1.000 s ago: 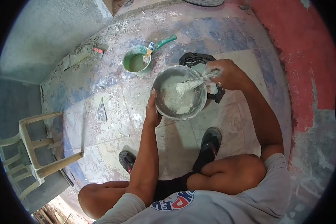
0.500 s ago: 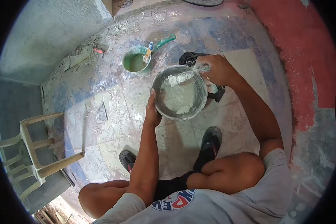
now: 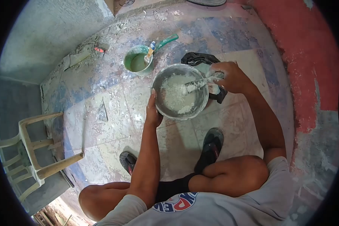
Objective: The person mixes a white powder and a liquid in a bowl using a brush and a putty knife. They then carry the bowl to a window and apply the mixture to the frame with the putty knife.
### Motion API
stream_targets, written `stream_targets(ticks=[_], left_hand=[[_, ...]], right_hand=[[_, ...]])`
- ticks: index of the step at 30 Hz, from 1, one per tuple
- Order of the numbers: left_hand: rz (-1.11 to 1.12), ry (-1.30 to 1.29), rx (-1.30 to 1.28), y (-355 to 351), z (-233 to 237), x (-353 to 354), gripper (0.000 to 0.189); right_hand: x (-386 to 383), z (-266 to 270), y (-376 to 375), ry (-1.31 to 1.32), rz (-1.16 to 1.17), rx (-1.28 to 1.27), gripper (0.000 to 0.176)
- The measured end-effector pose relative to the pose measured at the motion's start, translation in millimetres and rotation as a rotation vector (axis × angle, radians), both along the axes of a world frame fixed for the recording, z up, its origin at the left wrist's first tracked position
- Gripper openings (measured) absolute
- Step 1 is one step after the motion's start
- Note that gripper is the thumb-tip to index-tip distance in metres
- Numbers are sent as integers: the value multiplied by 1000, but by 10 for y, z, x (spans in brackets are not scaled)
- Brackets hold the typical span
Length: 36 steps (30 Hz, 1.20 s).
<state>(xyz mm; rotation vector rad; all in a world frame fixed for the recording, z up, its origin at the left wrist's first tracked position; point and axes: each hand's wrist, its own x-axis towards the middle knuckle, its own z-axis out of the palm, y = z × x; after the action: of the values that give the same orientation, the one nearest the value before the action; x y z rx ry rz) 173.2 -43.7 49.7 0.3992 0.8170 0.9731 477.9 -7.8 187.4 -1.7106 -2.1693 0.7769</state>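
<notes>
A round bowl [image 3: 159, 107] holds pale wet mix with white powder on top. My left hand [image 3: 153, 113] is closed on the bowl's left rim, thumb up along the wall. In my right hand [image 3: 229, 77] is the handle of a powder-caked putty knife [image 3: 195, 86], its blade reaching over the right rim into the powder. Partly hidden behind the bowl and my right hand, an open black plastic bag [image 3: 194, 58] with pale powder inside stands on the floor.
Beyond the bowl stands a green dipper [image 3: 129, 62] with cloudy liquid and a paintbrush [image 3: 150, 51] in it. A plastic chair [image 3: 34, 150] lies tipped at left. A red-handled tool [image 3: 99, 49] is near the grey wall; a red wall [image 3: 305, 56] rises at right.
The putty knife has tipped, and the white powder on its blade has dropped into the bowl. My right hand has shifted slightly right and down. The bowl stays nearly in place.
</notes>
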Motion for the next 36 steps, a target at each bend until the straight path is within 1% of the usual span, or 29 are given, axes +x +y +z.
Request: stream_targets(ticks=[2, 3, 4, 5, 6, 8, 9, 11, 12, 14, 15, 17, 18, 20, 22, 23, 25, 26, 27, 28, 29, 30, 32, 33, 35, 36], left_hand=[[6, 1, -14, -1, -17, -1, 67], [18, 1, -29, -5, -11, -1, 67], [16, 2, -30, -13, -4, -1, 67], [30, -7, -47, -15, 6, -2, 61], [43, -14, -64, -6, 17, -8, 57], [44, -12, -57, 5, -9, -28, 57], [48, -12, -51, 2, -20, -29, 57], [60, 22, -47, 2, 27, -28, 60], [63, 28, -25, -1, 26, -36, 62], [79, 21, -5, 4, -12, -67, 62], [78, 8, 13, 10, -54, -85, 62], [80, 8, -15, 19, -31, -107, 61], [82, 4, -18, 16, -52, -118, 60], [76, 26, 9, 11, -28, -91, 61], [61, 11, -22, 15, -44, -116, 60], [57, 16, -19, 15, -51, -125, 60], [66, 3, 16, 0, -60, -110, 59], [63, 9, 15, -11, -70, -103, 59], [80, 8, -18, -14, -74, -92, 55], [97, 6, -48, -4, -84, -96, 52], [95, -7, 13, 2, -200, -118, 52], [93, -5, 15, 7, -152, -110, 52], [59, 5, 5, 3, -65, -66, 52], [60, 3, 5, 3, -48, -53, 52], [49, -7, -15, -3, -34, -49, 53], [59, -8, -17, -6, -48, -47, 53]], right_hand=[[51, -142, -31, 28, 31, 259, 27], [57, -143, -47, 29, 27, 259, 27], [63, -141, -67, -20, 47, 344, 26], [67, -136, -81, -69, 66, 431, 24], [61, -86, -90, -68, 62, 433, 24], [49, 45, -117, -85, 24, 460, 37], [93, 26, -115, -88, 18, 457, 37], [305, -84, -64, 45, -191, 471, 31], [458, -325, -62, -13, -319, 587, 38], [721, -731, -87, -28, -407, 482, 42], [748, -837, -123, -74, -424, 398, 44], [764, -1136, -206, -219, -404, 395, 42], [696, -1171, -231, -274, -431, 367, 40], [646, -1217, -248, -298, -478, 347, 38], [613, -1293, -269, -297, -538, 340, 33], [599, -1323, -277, -293, -544, 342, 33], [558, -1341, -305, -396, -465, 263, 32], [565, -1404, -322, -379, -444, 229, 32], [569, -1425, -336, -374, -449, 227, 32], [577, -1440, -339, -327, -450, 157, 31], [592, -1449, -333, -281, -451, 88, 30], [622, -1459, -319, -278, -454, 89, 30], [711, -1459, -290, -75, -541, -7, 31], [755, -1463, -295, -77, -541, -7, 31], [831, -1472, -294, -103, -597, 39, 36], [880, -1445, -270, -91, -591, 22, 39]])
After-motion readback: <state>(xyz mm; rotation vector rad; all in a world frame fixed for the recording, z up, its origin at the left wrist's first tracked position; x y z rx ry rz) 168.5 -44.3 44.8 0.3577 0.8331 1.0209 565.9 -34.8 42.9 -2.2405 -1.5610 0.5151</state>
